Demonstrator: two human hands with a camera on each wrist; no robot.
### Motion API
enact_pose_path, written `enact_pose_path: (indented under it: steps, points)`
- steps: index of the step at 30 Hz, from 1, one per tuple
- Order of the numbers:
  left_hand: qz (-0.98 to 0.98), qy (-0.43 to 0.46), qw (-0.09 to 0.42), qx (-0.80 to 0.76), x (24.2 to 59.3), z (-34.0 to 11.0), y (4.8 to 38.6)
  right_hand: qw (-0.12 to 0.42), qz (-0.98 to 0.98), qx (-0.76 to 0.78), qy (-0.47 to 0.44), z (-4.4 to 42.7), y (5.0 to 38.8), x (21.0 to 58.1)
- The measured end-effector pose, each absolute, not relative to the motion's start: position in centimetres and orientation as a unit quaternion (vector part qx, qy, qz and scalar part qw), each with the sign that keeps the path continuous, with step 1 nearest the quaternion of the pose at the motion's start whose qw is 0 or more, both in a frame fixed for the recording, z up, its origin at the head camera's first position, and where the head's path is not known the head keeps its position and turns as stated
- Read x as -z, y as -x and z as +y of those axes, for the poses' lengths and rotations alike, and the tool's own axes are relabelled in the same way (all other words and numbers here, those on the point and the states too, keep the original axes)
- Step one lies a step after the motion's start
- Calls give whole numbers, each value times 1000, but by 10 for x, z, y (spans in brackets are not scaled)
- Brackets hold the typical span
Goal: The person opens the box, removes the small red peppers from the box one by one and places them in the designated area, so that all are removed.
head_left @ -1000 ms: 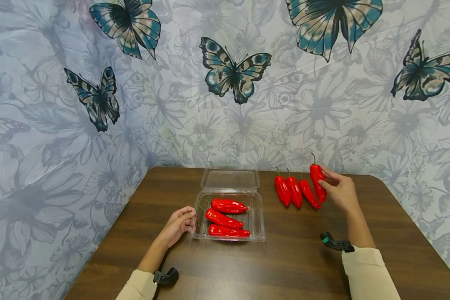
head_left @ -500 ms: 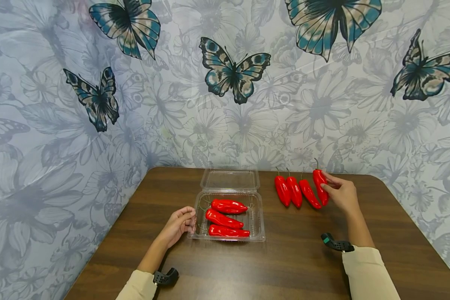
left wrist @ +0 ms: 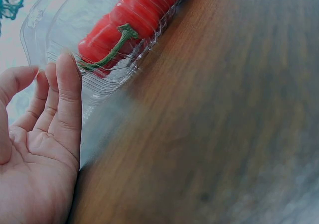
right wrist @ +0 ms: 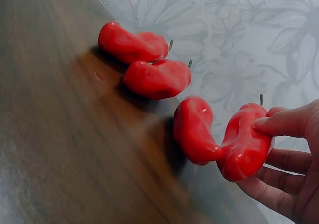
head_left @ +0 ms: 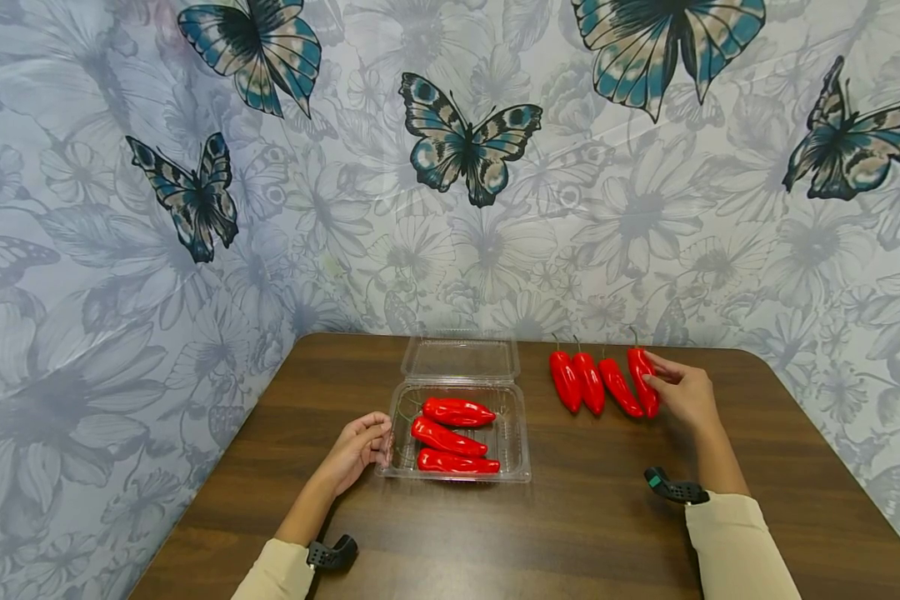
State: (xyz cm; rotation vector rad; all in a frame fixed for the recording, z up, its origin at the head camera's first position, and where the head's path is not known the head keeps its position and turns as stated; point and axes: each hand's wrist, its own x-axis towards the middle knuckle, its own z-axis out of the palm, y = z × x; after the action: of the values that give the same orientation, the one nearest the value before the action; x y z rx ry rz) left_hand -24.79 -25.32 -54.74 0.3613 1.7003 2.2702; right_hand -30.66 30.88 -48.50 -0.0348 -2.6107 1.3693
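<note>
Head view: my right hand [head_left: 684, 393] has the rightmost red pepper [head_left: 642, 383], at the right end of the row at the back of the table [head_left: 570, 533]. Right-wrist view: thumb on one face of it, fingers behind, gap only as wide as the pepper. Its lower end looks to be touching the neighbouring pepper [right wrist: 194, 130]; can't tell if it's bearing on the wood. Two more peppers, left pepper [head_left: 566, 383] and second pepper [head_left: 588, 385], lie side by side further left.

My left hand [head_left: 356, 450] is at the left side of the clear container [head_left: 527, 446]: fingers fairly straight, tips against the plastic. Can't tell if the thumb pinches the rim. Lid [head_left: 461, 360] folded back; three peppers inside, lying crosswise: back pepper [head_left: 458, 412], middle pepper [head_left: 448, 437], front pepper [head_left: 458, 462].

Handling, my read: light, fairly firm skin, glossy so a bit slippery. Best hold is across the thick body, thumb opposite fingers, as now. Avoid the tapered tip (rolls out) and the thin stem (likely to snap). Container looks thin, flexy; light contact at the side is enough.
</note>
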Motion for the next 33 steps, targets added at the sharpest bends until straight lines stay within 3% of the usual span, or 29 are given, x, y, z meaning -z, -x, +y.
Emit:
enact_pose_path:
  steps: [8,33]
  points:
    - [590,-122,144,-785,547,-253,247,54,-869,-491,21,312,307,498]
    - [588,-134,140,-785,547,-254,248,67,-873,-483,17,315,311,508]
